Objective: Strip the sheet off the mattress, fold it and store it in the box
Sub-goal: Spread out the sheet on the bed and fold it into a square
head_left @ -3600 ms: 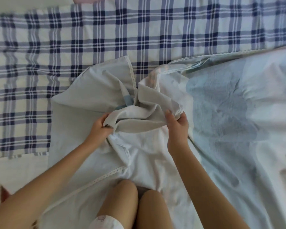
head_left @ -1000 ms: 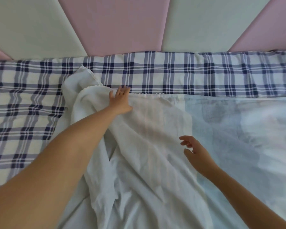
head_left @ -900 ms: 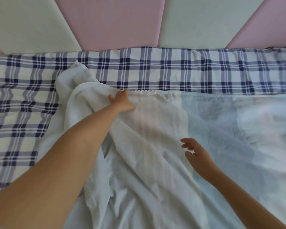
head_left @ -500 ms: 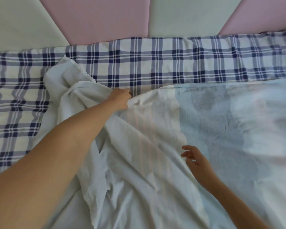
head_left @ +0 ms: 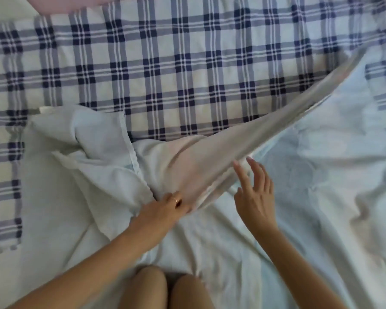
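Note:
A pale white-blue sheet [head_left: 321,175] lies rumpled over the near and right parts of the bed, on top of a blue-and-white plaid mattress cover [head_left: 165,74]. My left hand [head_left: 165,208] grips a bunched edge of the sheet near the middle, and a stretched fold runs from it up to the right. My right hand [head_left: 254,192] hovers just right of that fold with fingers spread, holding nothing. A lace-trimmed corner of the sheet [head_left: 125,139] is heaped at the left. No box is in view.
My knees [head_left: 165,286] rest on the sheet at the bottom middle. A pink and white padded headboard [head_left: 54,3] shows at the top left corner, beyond the plaid cover.
My left hand has pulled the sheet's far edge back from near the headboard toward my knees, baring more plaid cover. My right hand stays open beside the fold. The view tilted down.

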`<state>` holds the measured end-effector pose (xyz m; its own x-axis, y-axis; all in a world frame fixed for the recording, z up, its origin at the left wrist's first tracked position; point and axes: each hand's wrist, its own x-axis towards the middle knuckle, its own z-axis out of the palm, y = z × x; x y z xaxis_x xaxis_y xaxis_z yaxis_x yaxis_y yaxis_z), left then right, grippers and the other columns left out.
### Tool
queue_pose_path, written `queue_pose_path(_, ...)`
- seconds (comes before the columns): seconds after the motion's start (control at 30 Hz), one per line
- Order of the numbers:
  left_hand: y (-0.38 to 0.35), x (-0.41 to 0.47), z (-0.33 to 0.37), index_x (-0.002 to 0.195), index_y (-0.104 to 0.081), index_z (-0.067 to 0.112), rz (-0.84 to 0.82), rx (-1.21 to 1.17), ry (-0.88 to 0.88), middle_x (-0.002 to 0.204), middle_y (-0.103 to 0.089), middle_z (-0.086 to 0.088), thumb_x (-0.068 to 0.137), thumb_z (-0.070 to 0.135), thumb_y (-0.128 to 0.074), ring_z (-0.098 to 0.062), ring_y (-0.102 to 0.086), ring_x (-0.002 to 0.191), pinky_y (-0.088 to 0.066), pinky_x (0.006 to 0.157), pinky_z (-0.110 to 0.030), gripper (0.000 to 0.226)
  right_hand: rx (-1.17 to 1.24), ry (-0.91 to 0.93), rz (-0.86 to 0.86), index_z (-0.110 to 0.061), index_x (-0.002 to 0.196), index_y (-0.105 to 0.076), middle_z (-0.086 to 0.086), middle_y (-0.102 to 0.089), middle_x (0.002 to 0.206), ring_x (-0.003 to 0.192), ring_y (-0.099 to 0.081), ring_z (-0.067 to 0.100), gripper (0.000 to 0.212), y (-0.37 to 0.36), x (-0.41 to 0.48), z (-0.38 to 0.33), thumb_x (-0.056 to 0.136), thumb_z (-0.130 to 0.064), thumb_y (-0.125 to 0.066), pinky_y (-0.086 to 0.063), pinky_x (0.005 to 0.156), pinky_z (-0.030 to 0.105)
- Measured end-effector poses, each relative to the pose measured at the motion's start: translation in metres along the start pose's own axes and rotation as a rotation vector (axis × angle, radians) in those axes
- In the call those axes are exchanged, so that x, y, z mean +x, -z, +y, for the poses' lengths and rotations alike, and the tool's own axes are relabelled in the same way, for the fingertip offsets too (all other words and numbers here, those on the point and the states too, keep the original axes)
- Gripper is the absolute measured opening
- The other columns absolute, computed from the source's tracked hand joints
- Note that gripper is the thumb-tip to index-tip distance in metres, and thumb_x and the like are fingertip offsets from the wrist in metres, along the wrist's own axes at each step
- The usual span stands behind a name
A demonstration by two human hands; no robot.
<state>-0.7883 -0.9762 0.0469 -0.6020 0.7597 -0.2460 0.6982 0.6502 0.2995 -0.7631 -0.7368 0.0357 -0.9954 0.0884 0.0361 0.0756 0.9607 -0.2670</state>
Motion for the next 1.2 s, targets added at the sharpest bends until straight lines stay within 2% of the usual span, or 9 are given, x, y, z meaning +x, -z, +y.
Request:
queue_pose_path(0.07, -0.036, -0.02, 0.016, 0.097, -0.049, 0.026, -0.154, -0.014, -0.057, 0.081, -0.06, 0.002, 0.026, -0.007, -0.063, -0.013, -0.056, 0.052, -0.037, 0.032, -0.018, 0.079, -0.208, 0.135, -0.067, -0.027, 0.143, -0.037, 0.011, -0.031, 0.148, 0.135, -0.031, 0.035, 0.08, -0.009, -0.007, 0.014, 0.072, 0.007, -0.047, -0.02, 0.109, 0.051)
queue_pose_path(0.13, -0.061, -0.025, 0.008, 0.098, -0.048, 0.025, -0.238, -0.012, 0.046, 0.089, -0.06, 0.001, 0.026, -0.007, -0.075, -0.017, -0.063, 0.066, -0.047, 0.04, -0.025, 0.083, -0.322, 0.237, -0.219, -0.019, 0.13, -0.057, 0.013, -0.044, 0.143, 0.135, -0.037, 0.035, 0.069, -0.024, -0.016, 0.036, 0.066, 0.003, -0.059, -0.008, 0.112, 0.053)
queue_pose_path(0.23, -0.074, -0.013, -0.03, 0.103, -0.057, 0.02, -0.312, -0.05, 0.444, 0.108, -0.054, -0.001, 0.057, 0.013, -0.082, -0.023, -0.061, 0.094, -0.051, 0.069, -0.037, 0.053, -0.407, 0.117, -0.381, -0.015, 0.096, -0.067, 0.01, -0.063, 0.105, 0.105, -0.06, 0.032, 0.053, -0.046, -0.017, 0.075, 0.046, -0.007, -0.083, -0.026, 0.104, 0.051)
queue_pose_path(0.3, -0.076, 0.006, -0.049, 0.103, -0.058, 0.017, -0.395, -0.109, 0.54, 0.114, -0.052, -0.001, 0.073, 0.022, -0.07, -0.022, -0.056, 0.105, -0.047, 0.08, -0.035, 0.033, -0.318, -0.029, -0.387, -0.014, 0.09, -0.062, 0.008, -0.059, 0.095, 0.093, -0.055, 0.03, 0.052, -0.058, -0.011, 0.098, 0.043, -0.013, -0.084, -0.03, 0.094, 0.044)
queue_pose_path(0.47, -0.088, 0.03, -0.063, 0.093, -0.061, 0.016, -0.513, -0.114, 0.52, 0.106, -0.06, -0.003, 0.073, 0.027, -0.071, -0.021, -0.06, 0.099, -0.047, 0.078, -0.031, 0.024, -0.092, -0.284, -0.132, -0.011, 0.09, -0.055, 0.013, -0.055, 0.096, 0.094, -0.041, 0.029, 0.03, -0.1, -0.026, 0.102, 0.063, -0.011, -0.069, -0.027, 0.097, 0.042)
queue_pose_path(0.63, -0.093, 0.032, -0.06, 0.076, -0.065, 0.009, -0.447, -0.092, 0.57, 0.089, -0.066, -0.012, 0.07, 0.017, -0.072, -0.031, -0.063, 0.085, -0.052, 0.07, -0.039, 0.013, -0.022, -0.229, 0.101, -0.013, 0.091, -0.047, 0.014, -0.055, 0.099, 0.095, -0.042, 0.03, 0.016, -0.125, -0.039, 0.111, 0.076, -0.017, -0.051, -0.028, 0.099, 0.043)
queue_pose_path(0.73, -0.089, 0.035, -0.056, 0.078, -0.066, 0.005, -0.459, -0.08, 0.566, 0.089, -0.066, -0.016, 0.069, 0.02, -0.074, -0.034, -0.063, 0.085, -0.051, 0.069, -0.039, 0.019, -0.025, -0.208, 0.154, -0.012, 0.092, -0.048, 0.012, -0.052, 0.101, 0.094, -0.042, 0.03, 0.023, -0.128, -0.039, 0.113, 0.073, -0.01, -0.061, -0.028, 0.099, 0.042)
queue_pose_path(0.9, -0.093, 0.029, -0.057, 0.088, -0.066, 0.002, -0.485, -0.105, 0.527, 0.097, -0.062, -0.019, 0.062, 0.015, -0.081, -0.035, -0.06, 0.095, -0.05, 0.077, -0.04, 0.033, -0.009, -0.184, 0.22, -0.012, 0.093, -0.047, 0.015, -0.059, 0.094, 0.092, -0.041, 0.028, 0.021, -0.128, -0.039, 0.115, 0.074, -0.007, -0.056, -0.03, 0.096, 0.041)
queue_pose_path(1.2, -0.106, 0.018, -0.064, 0.074, -0.058, 0.002, -0.396, -0.111, 0.455, 0.088, -0.06, -0.02, 0.055, 0.002, -0.078, -0.037, -0.059, 0.087, -0.051, 0.072, -0.043, 0.027, -0.024, -0.187, 0.203, -0.007, 0.089, -0.055, 0.014, -0.058, 0.094, 0.091, -0.041, 0.028, 0.013, -0.13, -0.04, 0.115, 0.078, -0.014, -0.054, -0.031, 0.094, 0.04)
